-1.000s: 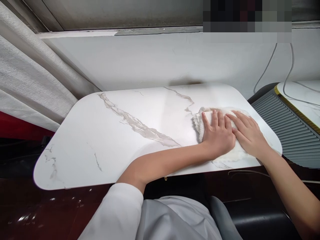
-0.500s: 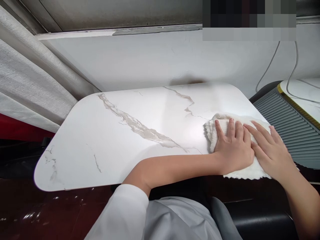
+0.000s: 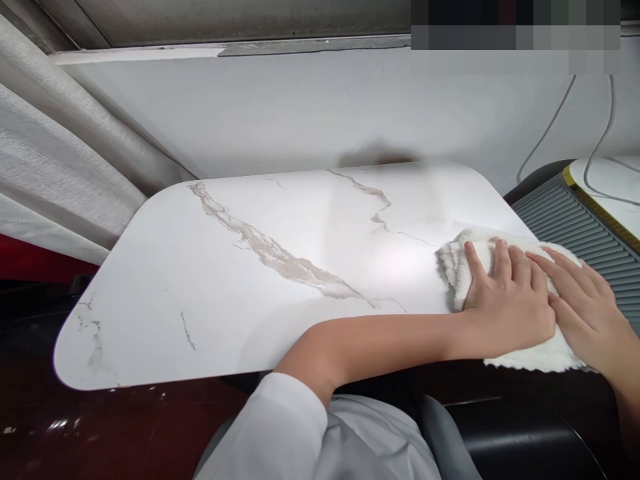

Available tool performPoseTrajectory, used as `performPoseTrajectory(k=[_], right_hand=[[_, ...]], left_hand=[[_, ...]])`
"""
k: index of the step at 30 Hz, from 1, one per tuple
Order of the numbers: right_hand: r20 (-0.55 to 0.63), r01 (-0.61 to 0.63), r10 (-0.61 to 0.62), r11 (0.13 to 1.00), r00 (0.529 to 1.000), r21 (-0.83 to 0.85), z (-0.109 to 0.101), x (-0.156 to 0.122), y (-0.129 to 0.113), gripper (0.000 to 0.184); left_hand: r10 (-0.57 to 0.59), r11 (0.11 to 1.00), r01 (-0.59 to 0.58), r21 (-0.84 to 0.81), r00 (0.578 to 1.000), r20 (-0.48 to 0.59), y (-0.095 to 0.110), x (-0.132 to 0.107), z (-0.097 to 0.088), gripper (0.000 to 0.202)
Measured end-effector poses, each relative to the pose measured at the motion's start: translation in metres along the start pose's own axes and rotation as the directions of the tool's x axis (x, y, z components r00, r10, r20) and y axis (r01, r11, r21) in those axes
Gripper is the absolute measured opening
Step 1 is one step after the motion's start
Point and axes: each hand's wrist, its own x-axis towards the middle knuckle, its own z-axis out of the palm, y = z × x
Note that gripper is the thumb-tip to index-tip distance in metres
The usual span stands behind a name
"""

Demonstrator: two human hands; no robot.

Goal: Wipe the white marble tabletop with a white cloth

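A white fluffy cloth point(image 3: 457, 267) lies bunched in layers at the right end of the white marble-patterned tabletop point(image 3: 300, 217). My left hand point(image 3: 510, 303) presses flat on it, fingers spread, with the forearm stretched along the tabletop's front edge. Just to the right, my right hand point(image 3: 590, 300) also lies flat on the cloth with fingers stretched out, close against the left hand. The cloth's scalloped lower edge hangs past the front of the tabletop. Both palms hide the middle of the cloth.
A grey ribbed cabinet point(image 3: 565, 223) with a gold edge stands at the right, cables point(image 3: 597, 150) above it. Behind the tabletop is a pale wall point(image 3: 280, 107). A light curtain point(image 3: 65, 147) hangs at the left. Below is a dark red floor point(image 3: 125, 433) and a black seat point(image 3: 530, 447).
Both hands and the cloth have slid to the right along the tabletop, toward its right end. The view has shifted slightly.
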Motion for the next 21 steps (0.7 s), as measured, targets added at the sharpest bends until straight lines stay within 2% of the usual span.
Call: performPoseTrajectory(k=[6, 11, 16, 21], right_hand=[[0.045, 0.062, -0.061, 0.998, 0.997, -0.020, 0.002, 0.017, 0.022, 0.055], [0.063, 0.071, -0.069, 0.997, 0.996, -0.028, 0.005, 0.040, 0.029, 0.056], [0.115, 0.005, -0.004, 1.000, 0.993, -0.002, 0.010, 0.075, 0.028, 0.057], [0.172, -0.055, 0.049, 0.998, 0.984, 0.031, 0.016, 0.116, 0.026, 0.057]], left_hand=[[-0.028, 0.999, 0.029, -0.015, 0.999, 0.043, -0.002, 0.017, 0.007, 0.059], [-0.045, 0.997, 0.051, -0.053, 0.994, 0.098, -0.010, 0.037, 0.014, 0.060], [-0.100, 0.993, 0.107, -0.051, 0.987, 0.125, -0.026, 0.061, 0.024, 0.054], [-0.125, 0.984, 0.141, -0.111, 0.982, 0.143, -0.051, 0.086, 0.036, 0.052]])
